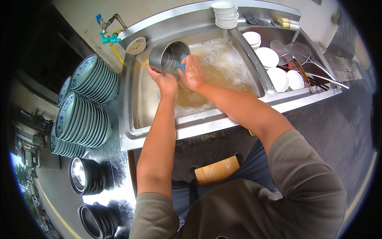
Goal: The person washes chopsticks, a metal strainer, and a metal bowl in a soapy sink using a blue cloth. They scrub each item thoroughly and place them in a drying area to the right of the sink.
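Observation:
A round stainless steel pot point(158, 57) is tilted over the sudsy, brownish water in the left sink basin point(140, 112), its mouth turned to the right. My left hand point(166, 82) grips the pot's lower rim from below. In my right hand point(193, 73) is a blue scrubbing cloth or sponge point(181, 63), held at the mouth of the pot. Water runs down beneath my hands into the basin. A small bowl point(136, 46) with food bits in it stands at the basin's back left corner.
White bowls point(267, 57), wire strainers point(298, 53) and long utensils fill the right basin. Small white dishes point(225, 16) are stacked on the back ledge. Patterned plates or bowls point(86, 119) and black dishes point(88, 176) stand on the metal table at left. A tap point(110, 37) is at the back left.

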Tool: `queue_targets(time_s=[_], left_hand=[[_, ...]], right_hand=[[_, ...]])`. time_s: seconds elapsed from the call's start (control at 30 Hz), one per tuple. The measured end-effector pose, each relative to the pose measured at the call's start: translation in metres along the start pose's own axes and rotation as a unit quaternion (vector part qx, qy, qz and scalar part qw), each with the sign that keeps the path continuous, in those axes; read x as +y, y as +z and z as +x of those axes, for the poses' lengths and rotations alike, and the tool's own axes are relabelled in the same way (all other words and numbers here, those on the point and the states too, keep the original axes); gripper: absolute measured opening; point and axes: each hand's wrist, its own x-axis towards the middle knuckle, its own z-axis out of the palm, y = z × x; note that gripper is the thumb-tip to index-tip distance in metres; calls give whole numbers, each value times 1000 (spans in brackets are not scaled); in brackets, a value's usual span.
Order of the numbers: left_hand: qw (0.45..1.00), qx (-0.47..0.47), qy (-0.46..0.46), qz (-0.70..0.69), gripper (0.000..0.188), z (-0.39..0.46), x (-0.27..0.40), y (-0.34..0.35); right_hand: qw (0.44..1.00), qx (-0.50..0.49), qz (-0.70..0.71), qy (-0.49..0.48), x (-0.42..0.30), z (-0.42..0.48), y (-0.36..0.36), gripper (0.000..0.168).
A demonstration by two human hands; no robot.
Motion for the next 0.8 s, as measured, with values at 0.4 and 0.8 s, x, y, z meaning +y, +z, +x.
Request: queue_targets(time_s=[0.4,0.8], left_hand=[[982,-77,-54,161,100,-26,36,8],[973,-117,-77,183,101,-25,32,11]], right_hand=[[926,-108,165,322,30,14,19,71],[931,-125,96,328,63,15,16,48]])
